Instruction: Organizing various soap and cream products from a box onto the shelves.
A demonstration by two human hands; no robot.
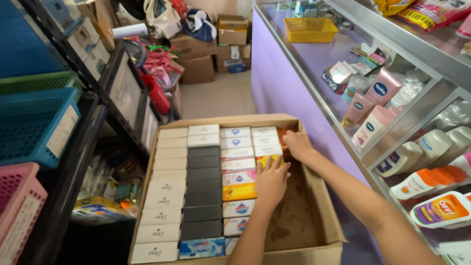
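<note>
Open brown cardboard carton (314,196) on the floor, packed in neat columns with small rectangular soap boxes: cream ones at the left, dark grey ones next, white-and-blue ones beside them. Left hand (271,182) flat, fingers together, pressed down on a small yellow cardboard box (267,160) at the right edge of the packed columns; grip slack, nothing clasped. Right hand (297,143) at the carton's far right corner, fingertips touching an orange box (282,135) wedged against the wall; cannot tell whether the grip is closed round it. Bare carton bottom to the right of both hands, open room up to the right wall. Purple display cabinet (279,83) with glass shelves of lotion bottles (431,147) just beside the carton; blue plastic basket (34,125) on a rack at left.
</note>
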